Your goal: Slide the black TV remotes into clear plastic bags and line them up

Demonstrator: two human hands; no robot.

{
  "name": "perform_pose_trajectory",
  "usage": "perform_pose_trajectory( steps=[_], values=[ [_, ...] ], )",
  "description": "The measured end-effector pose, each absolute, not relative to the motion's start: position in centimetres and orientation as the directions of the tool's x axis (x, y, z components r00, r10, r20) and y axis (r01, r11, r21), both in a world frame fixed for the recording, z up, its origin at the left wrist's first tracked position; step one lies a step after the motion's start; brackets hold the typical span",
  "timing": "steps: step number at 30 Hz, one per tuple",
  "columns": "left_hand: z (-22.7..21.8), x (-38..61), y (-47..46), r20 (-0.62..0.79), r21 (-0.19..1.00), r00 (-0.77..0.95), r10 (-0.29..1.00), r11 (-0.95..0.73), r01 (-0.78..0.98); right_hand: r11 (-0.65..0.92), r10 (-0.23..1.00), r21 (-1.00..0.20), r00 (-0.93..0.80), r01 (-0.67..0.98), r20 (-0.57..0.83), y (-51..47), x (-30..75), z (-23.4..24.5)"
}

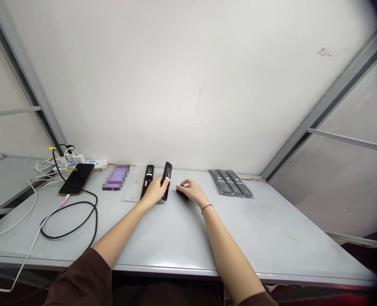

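Note:
My left hand point(155, 190) is closed around a black remote control point(167, 171), its labelled back showing and its top end tilted up. My right hand point(192, 191) pinches a small dark piece point(182, 195) that looks like a remote's battery cover, just above or on the table right of that remote. Left of my left hand lies a second black remote control point(149, 172), back up, with its battery compartment open. My fingers and wrist hide its lower part in places.
Several black remotes in clear sleeves point(231, 182) lie side by side at the back right of the grey table point(175, 246). Left are a phone point(77, 178), a blurred purple-screened item point(116, 177), a power strip point(95, 163) with chargers, and looping cables point(94, 208). A white wall point(188, 85) stands behind.

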State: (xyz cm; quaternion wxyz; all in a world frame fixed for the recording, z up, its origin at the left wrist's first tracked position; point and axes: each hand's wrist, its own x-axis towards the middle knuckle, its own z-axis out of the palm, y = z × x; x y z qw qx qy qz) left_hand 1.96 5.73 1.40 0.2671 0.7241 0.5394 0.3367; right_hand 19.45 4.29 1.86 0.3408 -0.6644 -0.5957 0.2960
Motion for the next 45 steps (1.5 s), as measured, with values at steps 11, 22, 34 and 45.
perform_pose_trajectory(
  steps=[11,22,34,45],
  values=[
    [1.1,3.5,3.4,0.127,0.285,0.284,0.950,-0.309,0.907,-0.031,0.990,-0.519,0.098,0.854,0.101,5.2,19.4,-0.1],
    [4.7,0.5,3.2,-0.156,0.372,0.686,0.711,-0.601,0.708,-0.058,0.994,-0.518,0.099,0.854,0.053,5.0,19.7,0.4],
    [2.5,-0.5,5.4,0.067,0.280,0.527,0.847,-0.523,0.805,0.110,0.994,-0.529,-0.090,0.842,0.064,3.5,18.5,1.7],
    [2.3,-0.4,5.6,0.081,0.175,0.458,0.886,-0.465,0.868,0.261,0.960,-0.519,-0.277,0.814,0.049,2.3,16.4,2.4]
  ],
)
